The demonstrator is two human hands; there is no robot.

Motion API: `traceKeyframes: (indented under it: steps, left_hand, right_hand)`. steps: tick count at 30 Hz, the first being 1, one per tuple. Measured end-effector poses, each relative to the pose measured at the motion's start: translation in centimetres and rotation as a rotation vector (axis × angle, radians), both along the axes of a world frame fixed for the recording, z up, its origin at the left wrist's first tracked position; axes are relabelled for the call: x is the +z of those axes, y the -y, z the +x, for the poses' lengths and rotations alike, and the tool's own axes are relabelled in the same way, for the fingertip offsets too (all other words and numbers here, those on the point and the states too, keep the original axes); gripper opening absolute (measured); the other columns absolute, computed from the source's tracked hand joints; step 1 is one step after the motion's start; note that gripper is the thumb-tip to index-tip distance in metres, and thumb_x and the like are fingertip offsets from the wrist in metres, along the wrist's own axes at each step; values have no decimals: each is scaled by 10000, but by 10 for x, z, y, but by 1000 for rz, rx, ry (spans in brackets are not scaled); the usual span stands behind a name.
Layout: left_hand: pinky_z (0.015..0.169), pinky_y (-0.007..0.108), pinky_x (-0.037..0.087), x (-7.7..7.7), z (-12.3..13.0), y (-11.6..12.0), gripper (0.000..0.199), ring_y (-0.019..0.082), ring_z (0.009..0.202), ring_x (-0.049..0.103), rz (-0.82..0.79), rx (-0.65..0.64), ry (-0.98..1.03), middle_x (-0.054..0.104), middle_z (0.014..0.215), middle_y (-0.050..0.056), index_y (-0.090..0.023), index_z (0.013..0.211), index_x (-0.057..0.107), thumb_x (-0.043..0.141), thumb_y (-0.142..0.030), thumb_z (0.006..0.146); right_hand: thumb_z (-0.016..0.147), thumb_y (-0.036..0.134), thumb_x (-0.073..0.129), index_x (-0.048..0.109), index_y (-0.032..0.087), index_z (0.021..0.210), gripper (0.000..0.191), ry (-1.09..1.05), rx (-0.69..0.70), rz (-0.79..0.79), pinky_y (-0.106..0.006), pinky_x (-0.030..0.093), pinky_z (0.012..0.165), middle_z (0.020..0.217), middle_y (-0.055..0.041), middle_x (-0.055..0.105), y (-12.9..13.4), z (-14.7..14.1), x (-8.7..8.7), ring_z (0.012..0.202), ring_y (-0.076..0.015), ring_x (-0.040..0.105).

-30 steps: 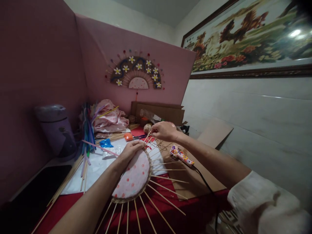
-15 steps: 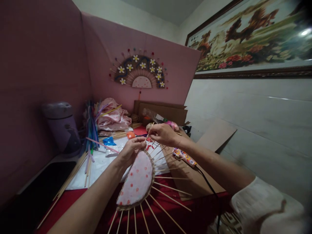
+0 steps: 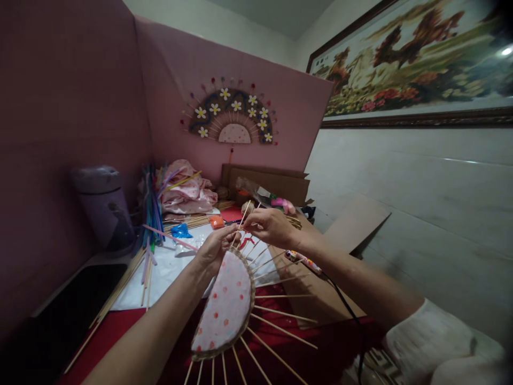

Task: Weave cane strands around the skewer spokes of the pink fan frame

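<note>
While left fingers [image 3: 229, 231] hold a fan [image 3: 225, 299], right fingers [image 3: 258, 220] pinched, panels [image 3: 168, 96] overlook red cloth [image 3: 276, 338].

Fanned sticks [image 3: 282, 296] obstruct the way between half-disc [image 3: 225, 305] and glue gun [image 3: 305, 260].

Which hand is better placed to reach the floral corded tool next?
Probably the right hand: the floral corded tool lies nearer it, while the left hand is farther, at the half-round panel.

A framed picture [image 3: 417, 67], flowered fan [image 3: 236, 106] and pipe cleaners [image 3: 150, 199] suggest a craft corner at home.
</note>
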State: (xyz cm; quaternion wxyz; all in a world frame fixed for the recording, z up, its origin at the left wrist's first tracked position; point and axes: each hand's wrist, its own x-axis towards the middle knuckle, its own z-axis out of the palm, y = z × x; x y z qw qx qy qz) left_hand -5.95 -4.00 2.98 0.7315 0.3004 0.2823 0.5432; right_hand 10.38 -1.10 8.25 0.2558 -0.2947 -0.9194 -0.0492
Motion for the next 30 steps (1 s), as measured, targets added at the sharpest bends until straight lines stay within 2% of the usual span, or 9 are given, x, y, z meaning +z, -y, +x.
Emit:
traceKeyframes:
  steps: [5, 9, 12, 15, 19, 22, 30]
  left_hand:
    - [388, 140, 350, 0, 2, -2, 42, 28, 383, 448, -15, 10, 14, 540, 482, -23, -96, 623, 595, 630, -94, 647]
    - [406, 132, 372, -1, 3, -2, 41, 35, 407, 479, -45, 15, 9, 553, 492, -8, -95, 620, 592, 619, -96, 650]
    - [422, 136, 387, -3, 3, -1, 28, 46, 434, 498, -48, 31, 1, 570, 520, 0, -98, 654, 602, 625, -91, 639]
    - [457, 131, 401, -4, 3, 0, 85, 39, 456, 499, -31, 52, -5, 574, 547, -9, -98, 692, 615, 622, -62, 616]
    - [458, 147, 392, -5, 1, 0, 102, 50, 471, 502, -6, 41, -43, 571, 555, -3, -88, 705, 630, 631, -70, 605]
    - [433, 156, 363, -5, 0, -1, 76, 54, 460, 487, 18, 51, -88, 569, 548, 2, -86, 679, 632, 655, -106, 610]
    - [458, 220, 371, -8, 3, 2, 153, 120, 506, 543, 50, 48, -203, 617, 587, 27, -115, 697, 651, 698, -209, 587]
  right_hand:
    - [793, 232, 557, 663, 185, 813, 118, 27, 17, -37, -224, 349, 639, 815, -39, 644, 4, -2, 0, 712, -121, 561]
    - [861, 311, 470, 645, 197, 886, 210, 65, -129, 21, -231, 314, 603, 820, -42, 616, -1, -8, 0, 704, -126, 538]
    - [868, 267, 445, 623, 257, 984, 212, 245, -199, 85, -242, 255, 551, 898, -44, 586, -2, -14, 6, 709, -134, 518]
    - [839, 235, 477, 643, 262, 915, 185, 429, -181, 82, -254, 199, 508, 940, -53, 544, -2, -21, 16, 715, -139, 504]
    - [818, 210, 506, 651, 242, 854, 152, 540, -90, 101, -263, 184, 497, 945, -62, 514, -3, -27, 28, 779, -156, 493]
    - [827, 203, 498, 641, 210, 814, 143, 561, -65, 132, -267, 186, 500, 938, -67, 516, -8, -28, 31, 809, -158, 480]
    - [800, 130, 493, 628, 186, 751, 154, 506, -116, 107, -263, 186, 486, 914, -55, 542, -17, -24, 28, 784, -140, 487]
